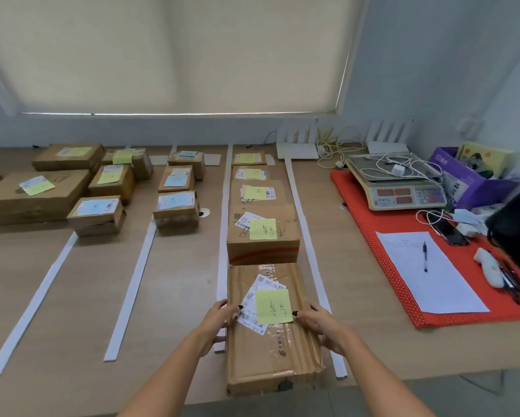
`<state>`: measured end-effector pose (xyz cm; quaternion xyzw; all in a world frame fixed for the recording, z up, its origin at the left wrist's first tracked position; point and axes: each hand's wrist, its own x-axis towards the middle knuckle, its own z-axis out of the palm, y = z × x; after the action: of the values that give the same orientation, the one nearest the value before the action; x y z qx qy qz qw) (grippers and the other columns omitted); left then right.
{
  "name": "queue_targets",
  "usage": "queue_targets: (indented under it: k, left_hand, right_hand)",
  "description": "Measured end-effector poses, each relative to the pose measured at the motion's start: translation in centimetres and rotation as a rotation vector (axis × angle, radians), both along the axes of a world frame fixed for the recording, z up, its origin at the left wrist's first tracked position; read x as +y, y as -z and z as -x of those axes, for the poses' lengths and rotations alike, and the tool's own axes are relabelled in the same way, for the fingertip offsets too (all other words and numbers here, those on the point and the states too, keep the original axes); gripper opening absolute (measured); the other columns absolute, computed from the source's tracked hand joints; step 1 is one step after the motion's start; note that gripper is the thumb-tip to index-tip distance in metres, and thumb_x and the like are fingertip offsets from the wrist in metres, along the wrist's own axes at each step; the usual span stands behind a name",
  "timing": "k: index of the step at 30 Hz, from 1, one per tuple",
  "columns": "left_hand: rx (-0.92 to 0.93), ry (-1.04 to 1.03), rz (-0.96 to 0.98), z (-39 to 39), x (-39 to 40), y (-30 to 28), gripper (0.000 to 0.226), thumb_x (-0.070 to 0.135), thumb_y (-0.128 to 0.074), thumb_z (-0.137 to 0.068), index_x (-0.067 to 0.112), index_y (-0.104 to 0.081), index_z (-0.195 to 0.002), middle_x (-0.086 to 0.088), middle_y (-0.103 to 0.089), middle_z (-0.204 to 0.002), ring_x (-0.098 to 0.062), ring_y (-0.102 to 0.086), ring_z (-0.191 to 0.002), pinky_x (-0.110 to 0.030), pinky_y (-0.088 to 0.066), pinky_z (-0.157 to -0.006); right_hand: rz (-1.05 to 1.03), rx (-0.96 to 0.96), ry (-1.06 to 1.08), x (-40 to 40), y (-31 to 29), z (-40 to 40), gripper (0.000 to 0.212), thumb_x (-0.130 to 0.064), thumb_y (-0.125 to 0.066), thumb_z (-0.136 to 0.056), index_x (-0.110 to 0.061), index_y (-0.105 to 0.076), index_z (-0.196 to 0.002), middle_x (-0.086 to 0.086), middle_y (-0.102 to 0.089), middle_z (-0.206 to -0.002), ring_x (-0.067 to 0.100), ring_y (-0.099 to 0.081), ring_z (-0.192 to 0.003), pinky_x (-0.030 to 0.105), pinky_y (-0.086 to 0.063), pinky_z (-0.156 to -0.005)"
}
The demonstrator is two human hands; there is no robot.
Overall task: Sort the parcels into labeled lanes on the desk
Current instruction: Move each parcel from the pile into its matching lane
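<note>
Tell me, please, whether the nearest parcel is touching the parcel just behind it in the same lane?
Touching. In the head view the nearest parcel's far edge meets the front face of the parcel behind with no desk visible between.

Looks like a small parcel-sorting office: long counter taped into lanes, labeled boxes, a scale, paperwork with a pen, maybe routers under the blind.
</note>
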<state>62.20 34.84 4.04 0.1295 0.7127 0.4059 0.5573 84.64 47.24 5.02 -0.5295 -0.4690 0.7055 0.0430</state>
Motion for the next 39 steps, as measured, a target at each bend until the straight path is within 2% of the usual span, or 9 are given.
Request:
queue_targets:
  k: [6, 11, 14, 18, 20, 23, 29, 34, 39]
  left_hand:
    - [0.009, -0.092, -0.028, 0.1, 3.0, 2.7, 0.071, 0.022, -0.061, -0.087, 0.022, -0.023, -0.148, -0.006, -0.032, -0.15, -0.028, -0.033, -0.134, -0.043, -0.037, -0.096]
    - [0.013, -0.146, -0.097, 1.3, 4.1, 4.3, 0.065, 0.016, -0.059, -0.088, 0.024, -0.029, -0.146, -0.005, -0.047, -0.139, -0.02, -0.047, -0.118, -0.041, -0.036, -0.094]
    - [0.016, -0.141, -0.111, 1.8, 4.8, 4.7, 0.066, 0.018, -0.058, -0.089, 0.023, -0.027, -0.147, -0.006, -0.04, -0.147, -0.026, -0.037, -0.132, -0.045, -0.032, -0.104]
    - [0.08, -0.129, -0.096, 1.6, 5.0, 4.2, 0.062, 0.024, -0.055, -0.091, 0.022, -0.027, -0.146, -0.008, -0.038, -0.147, -0.028, -0.034, -0.135, -0.046, -0.031, -0.107]
    - [0.154, -0.156, -0.075, 2.0, 5.0, 2.8, 0.059, 0.023, -0.054, -0.092, 0.021, -0.029, -0.145, -0.009, -0.036, -0.148, -0.029, -0.035, -0.135, -0.045, -0.032, -0.107]
    - [0.239, -0.198, -0.099, 3.5, 5.3, -0.5, 0.057, 0.02, -0.054, -0.091, 0.019, -0.033, -0.143, -0.011, -0.038, -0.146, -0.03, -0.039, -0.131, -0.044, -0.035, -0.105]
    - [0.39, -0.206, -0.271, 7.6, 7.2, -10.4, 0.056, 0.013, -0.054, -0.091, 0.018, -0.033, -0.143, -0.012, -0.04, -0.144, -0.03, -0.042, -0.129, -0.044, -0.037, -0.104]
    - [0.517, -0.149, -0.44, 11.9, 7.1, -17.3, 0.057, 0.011, -0.05, -0.092, 0.02, -0.03, -0.144, -0.01, -0.038, -0.145, -0.028, -0.04, -0.13, -0.04, -0.037, -0.103]
    - [0.591, -0.152, -0.531, 18.9, 4.9, -20.6, 0.055, 0.01, -0.05, -0.093, 0.017, -0.031, -0.144, -0.011, -0.04, -0.144, -0.027, -0.041, -0.13, -0.038, -0.037, -0.103]
  right_hand:
    - [-0.154, -0.022, 0.046, 1.4, 3.1, 2.6, 0.063, -0.023, -0.062, -0.086, -0.021, -0.036, -0.142, 0.002, -0.059, -0.124, 0.02, -0.058, -0.107, 0.032, -0.049, -0.088]
    - [-0.186, 0.009, 0.085, 1.7, 4.5, 4.2, 0.063, -0.022, -0.063, -0.085, -0.027, -0.035, -0.141, -0.004, -0.061, -0.117, 0.013, -0.06, -0.101, 0.018, -0.048, -0.066]
    - [-0.209, 0.002, 0.076, 1.9, 4.7, 4.5, 0.07, -0.029, -0.067, -0.081, -0.032, -0.031, -0.14, -0.014, -0.059, -0.106, 0.008, -0.059, -0.096, 0.017, -0.047, -0.064]
    - [-0.324, -0.118, 0.062, 2.5, 3.4, 4.9, 0.081, -0.024, -0.064, -0.083, -0.024, -0.018, -0.149, 0.001, -0.041, -0.144, 0.021, -0.044, -0.128, 0.032, -0.043, -0.099]
    - [-0.412, -0.157, 0.054, 3.1, 1.9, 5.1, 0.083, -0.022, -0.065, -0.083, -0.02, -0.015, -0.15, 0.005, -0.029, -0.153, 0.024, -0.033, -0.138, 0.036, -0.035, -0.107]
    - [-0.545, -0.171, 0.035, 4.5, -1.7, 6.0, 0.077, -0.022, -0.066, -0.082, -0.016, -0.024, -0.147, 0.007, -0.033, -0.151, 0.025, -0.036, -0.136, 0.035, -0.038, -0.104]
    - [-0.75, -0.11, -0.069, 6.4, -10.6, 11.1, 0.062, -0.011, -0.058, -0.082, -0.016, -0.035, -0.139, 0.006, -0.051, -0.134, 0.016, -0.049, -0.103, 0.024, -0.04, -0.082]
    - [-0.807, 0.0, -0.171, 5.3, -17.1, 18.9, 0.066, -0.009, -0.056, -0.083, -0.019, -0.03, -0.143, 0.008, -0.045, -0.132, 0.027, -0.048, -0.123, 0.038, -0.048, -0.093]
    - [-0.902, 0.08, -0.199, 1.7, -20.2, 27.8, 0.067, -0.011, -0.059, -0.084, -0.018, -0.029, -0.143, 0.008, -0.035, -0.147, 0.026, -0.04, -0.131, 0.038, -0.043, -0.103]
